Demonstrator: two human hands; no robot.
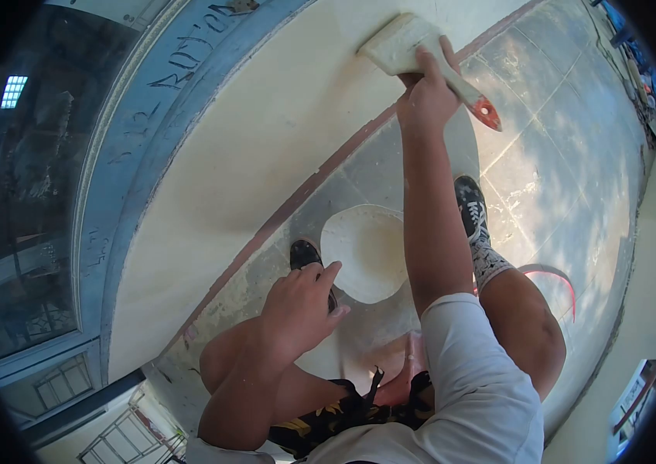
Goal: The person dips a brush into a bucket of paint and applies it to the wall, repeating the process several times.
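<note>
My right hand point(430, 97) is closed around a wide paintbrush point(467, 97), its handle pale with a red tip. The brush's pale bristles point(390, 46) lie against or very near the cream wall point(266, 116); contact is hard to tell. Over my bent knee, my left hand point(301, 305) holds nothing, its index finger stretched out and thumb apart. Just beyond it on the floor stands a round tub point(341, 214) with whitish paint inside, between my shoes.
A reddish-brown strip point(316, 174) runs along the wall's foot. Above the wall is a blue window frame point(131, 127) with handwritten marks. Grey tiled floor point(552, 147) stretches right. A pink seat-like object point(413, 359) is under me, and a red curved rim point(556, 277) shows beside my right leg.
</note>
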